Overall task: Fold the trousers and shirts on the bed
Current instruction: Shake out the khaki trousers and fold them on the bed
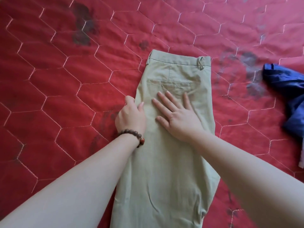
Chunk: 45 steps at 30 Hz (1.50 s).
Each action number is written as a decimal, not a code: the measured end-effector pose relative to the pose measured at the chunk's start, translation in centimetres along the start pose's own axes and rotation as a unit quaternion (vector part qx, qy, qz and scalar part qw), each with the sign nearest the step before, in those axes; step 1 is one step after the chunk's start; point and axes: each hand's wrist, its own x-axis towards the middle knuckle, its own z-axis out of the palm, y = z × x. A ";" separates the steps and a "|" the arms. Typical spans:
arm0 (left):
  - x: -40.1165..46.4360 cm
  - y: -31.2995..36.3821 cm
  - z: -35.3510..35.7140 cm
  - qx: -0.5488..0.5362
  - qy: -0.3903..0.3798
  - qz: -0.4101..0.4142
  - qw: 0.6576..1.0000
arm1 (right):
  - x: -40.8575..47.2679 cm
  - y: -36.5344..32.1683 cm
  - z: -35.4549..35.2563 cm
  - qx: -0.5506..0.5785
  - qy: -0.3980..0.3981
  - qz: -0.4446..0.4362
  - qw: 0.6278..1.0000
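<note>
One trousers (172, 145) pair — lengthwise, waistband pointing away.

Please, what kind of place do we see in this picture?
Probably a bedroom at home, though no walls show. A red quilted bedspread fills the view. Green trousers lie flat on it under two hands, and a blue garment lies crumpled at the right edge.
</note>
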 end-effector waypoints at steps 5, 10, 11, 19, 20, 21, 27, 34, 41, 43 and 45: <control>-1.3 0.0 0.9 0.108 0.061 0.109 0.986 | 2.2 5.6 -0.9 -0.093 0.040 0.209 0.973; -1.6 -1.7 1.7 0.220 -0.035 0.302 0.927 | 2.3 6.0 0.0 0.000 0.073 0.196 0.978; -1.4 -2.2 1.7 0.228 -0.064 0.305 0.922 | 2.2 6.1 0.1 0.011 0.083 0.194 0.978; -0.3 -3.2 2.5 0.237 -0.089 0.315 0.915 | 2.6 6.1 -0.2 -0.008 0.048 0.205 0.977; -0.3 -3.2 2.5 0.236 -0.090 0.314 0.915 | 2.7 5.9 -0.4 -0.027 0.033 0.217 0.975; -0.2 -3.2 2.5 0.235 -0.091 0.312 0.916 | 2.9 5.7 -0.7 -0.044 0.023 0.230 0.972; -0.2 -2.9 1.9 0.237 -0.108 0.307 0.915 | -3.0 -3.6 1.1 0.059 0.050 0.115 0.990; -3.7 -4.9 0.0 0.285 -0.159 0.381 0.865 | -15.4 -3.3 4.2 -0.025 0.007 0.289 0.957; -18.8 -13.3 -1.9 0.301 -0.228 0.437 0.816 | -20.3 -15.2 6.1 0.080 0.047 0.099 0.991; -21.0 -15.7 -2.8 0.291 -0.224 0.433 0.823 | -23.2 -16.7 7.0 0.072 0.005 0.102 0.992; -22.6 -18.0 -3.5 0.289 -0.221 0.422 0.830 | -26.2 -16.4 7.7 0.052 -0.023 0.166 0.985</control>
